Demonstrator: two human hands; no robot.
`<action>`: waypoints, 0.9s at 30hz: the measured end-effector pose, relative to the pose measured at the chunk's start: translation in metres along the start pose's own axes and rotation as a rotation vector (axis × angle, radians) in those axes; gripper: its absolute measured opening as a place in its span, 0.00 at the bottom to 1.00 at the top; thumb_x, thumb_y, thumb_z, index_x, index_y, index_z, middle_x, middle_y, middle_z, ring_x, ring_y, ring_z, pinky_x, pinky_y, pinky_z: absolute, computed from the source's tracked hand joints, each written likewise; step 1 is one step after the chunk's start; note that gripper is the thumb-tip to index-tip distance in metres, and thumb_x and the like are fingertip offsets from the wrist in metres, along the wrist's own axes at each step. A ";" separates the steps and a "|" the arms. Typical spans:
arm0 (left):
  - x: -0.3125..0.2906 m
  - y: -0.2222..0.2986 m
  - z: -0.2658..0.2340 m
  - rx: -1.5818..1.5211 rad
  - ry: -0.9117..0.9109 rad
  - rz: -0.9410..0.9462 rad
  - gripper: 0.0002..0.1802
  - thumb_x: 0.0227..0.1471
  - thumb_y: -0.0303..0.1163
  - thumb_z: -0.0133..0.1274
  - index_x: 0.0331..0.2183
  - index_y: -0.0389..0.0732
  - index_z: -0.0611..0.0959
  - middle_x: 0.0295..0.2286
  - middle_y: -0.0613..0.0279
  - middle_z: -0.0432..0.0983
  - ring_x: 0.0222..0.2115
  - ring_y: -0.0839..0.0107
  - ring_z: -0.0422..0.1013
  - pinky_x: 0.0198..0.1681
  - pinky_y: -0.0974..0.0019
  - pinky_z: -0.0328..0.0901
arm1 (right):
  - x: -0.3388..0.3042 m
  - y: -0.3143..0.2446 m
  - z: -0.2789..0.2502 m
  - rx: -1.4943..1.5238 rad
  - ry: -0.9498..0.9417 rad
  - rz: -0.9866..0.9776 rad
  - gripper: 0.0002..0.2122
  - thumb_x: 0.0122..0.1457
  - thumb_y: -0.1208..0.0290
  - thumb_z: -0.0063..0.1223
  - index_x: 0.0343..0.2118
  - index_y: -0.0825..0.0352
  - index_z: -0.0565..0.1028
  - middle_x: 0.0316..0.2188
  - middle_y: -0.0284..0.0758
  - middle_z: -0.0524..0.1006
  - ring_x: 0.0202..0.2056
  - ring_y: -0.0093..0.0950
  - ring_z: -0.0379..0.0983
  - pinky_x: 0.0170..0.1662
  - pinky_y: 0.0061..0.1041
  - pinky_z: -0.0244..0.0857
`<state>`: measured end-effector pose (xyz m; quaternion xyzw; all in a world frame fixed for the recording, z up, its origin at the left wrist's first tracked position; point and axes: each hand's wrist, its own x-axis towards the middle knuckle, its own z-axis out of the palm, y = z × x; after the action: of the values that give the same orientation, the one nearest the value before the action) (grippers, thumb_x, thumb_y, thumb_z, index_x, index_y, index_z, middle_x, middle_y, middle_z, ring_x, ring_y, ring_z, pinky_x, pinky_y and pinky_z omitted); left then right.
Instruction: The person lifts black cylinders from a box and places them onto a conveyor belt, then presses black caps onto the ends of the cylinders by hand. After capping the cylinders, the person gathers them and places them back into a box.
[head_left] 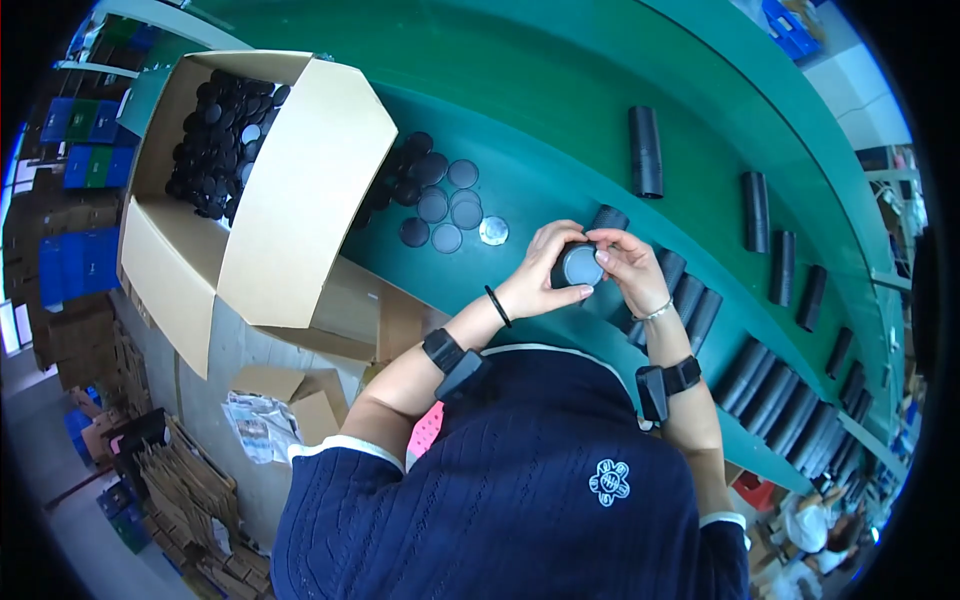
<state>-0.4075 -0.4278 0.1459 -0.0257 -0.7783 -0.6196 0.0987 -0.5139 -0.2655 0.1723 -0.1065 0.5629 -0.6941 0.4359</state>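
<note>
Just above my body, a round black lid with a grey face (583,268) is held up over the green table. My left hand (545,275) is closed around its side, with the thumb along the lower edge. The fingertips of my right hand (630,268) pinch at its right rim. How thick the piece is, or whether several lids are stacked in it, I cannot tell. Right behind my hands lies the end of a dark ribbed stack (609,218). Loose round black lids (446,238) and one shiny silver disc (493,231) lie to the left of my hands.
An open cardboard box (310,180) full of black discs (215,150) stands at the left. Dark cylindrical stacks (690,300) lie beside my right arm, with more (780,400) further right. Others lie on the far green belt (560,110). A smaller carton (320,405) sits lower left.
</note>
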 end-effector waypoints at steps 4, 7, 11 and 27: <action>-0.014 -0.002 0.000 -0.025 -0.038 0.009 0.35 0.39 0.39 0.62 0.48 0.39 0.66 0.47 0.51 0.62 0.52 0.52 0.56 0.55 0.54 0.51 | -0.011 0.010 0.003 -0.049 -0.083 0.007 0.11 0.54 0.76 0.55 0.42 0.67 0.75 0.30 0.25 0.73 0.29 0.13 0.67 0.31 0.12 0.61; -0.021 -0.001 0.004 -0.131 -0.057 -0.026 0.32 0.44 0.36 0.59 0.49 0.37 0.66 0.47 0.51 0.61 0.53 0.56 0.55 0.55 0.58 0.53 | -0.018 0.016 0.010 -0.070 -0.110 -0.070 0.10 0.54 0.77 0.56 0.41 0.67 0.76 0.29 0.25 0.73 0.28 0.13 0.67 0.31 0.12 0.61; -0.009 -0.002 -0.002 -0.075 -0.033 -0.097 0.30 0.46 0.34 0.58 0.49 0.38 0.66 0.47 0.54 0.62 0.51 0.63 0.58 0.56 0.64 0.51 | -0.012 0.011 0.011 -0.165 0.064 -0.105 0.12 0.54 0.79 0.54 0.43 0.69 0.76 0.34 0.27 0.73 0.32 0.16 0.69 0.37 0.14 0.64; 0.085 -0.033 -0.004 -0.797 0.259 -0.452 0.51 0.45 0.26 0.60 0.60 0.40 0.43 0.45 0.51 0.66 0.44 0.64 0.67 0.47 0.60 0.64 | -0.004 0.020 -0.014 -0.998 0.254 -0.388 0.35 0.49 0.69 0.61 0.59 0.68 0.55 0.42 0.45 0.70 0.44 0.37 0.69 0.42 0.31 0.69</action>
<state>-0.4950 -0.4465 0.1313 0.1862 -0.4474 -0.8738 0.0401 -0.5108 -0.2529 0.1517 -0.3175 0.8420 -0.4179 0.1253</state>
